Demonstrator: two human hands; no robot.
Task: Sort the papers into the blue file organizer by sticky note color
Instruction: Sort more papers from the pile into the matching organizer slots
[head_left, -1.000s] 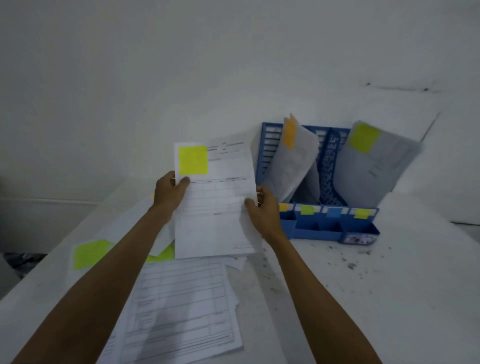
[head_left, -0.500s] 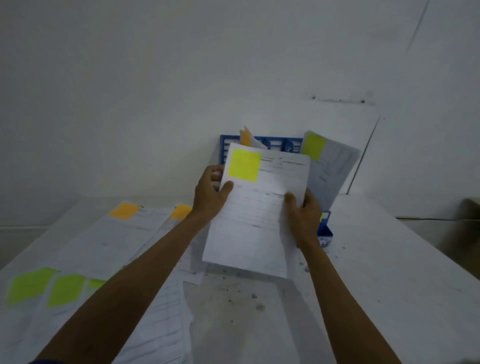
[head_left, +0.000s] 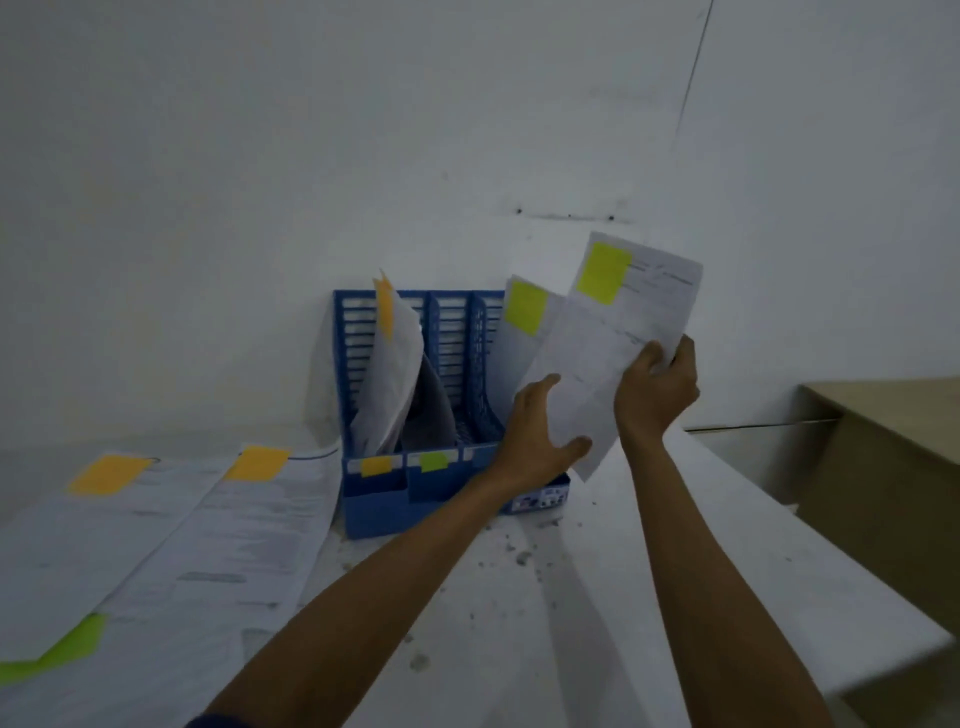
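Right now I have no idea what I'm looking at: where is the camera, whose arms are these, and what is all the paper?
There is no machine here: the grip is a person's two bare hands. The single camera sits on the person's head, looking forward and down, so both arms reach in from below. The left hand and right hand together hold one sheet of paper with a yellow-green sticky note on its top corner, up beside the right end of the blue file organizer. That organizer stands on a white table against the wall. A sheet with an orange note stands in its left slot, and a filed sheet with a yellow-green note in its right end. More loose papers lie flat on the left, two showing orange notes.
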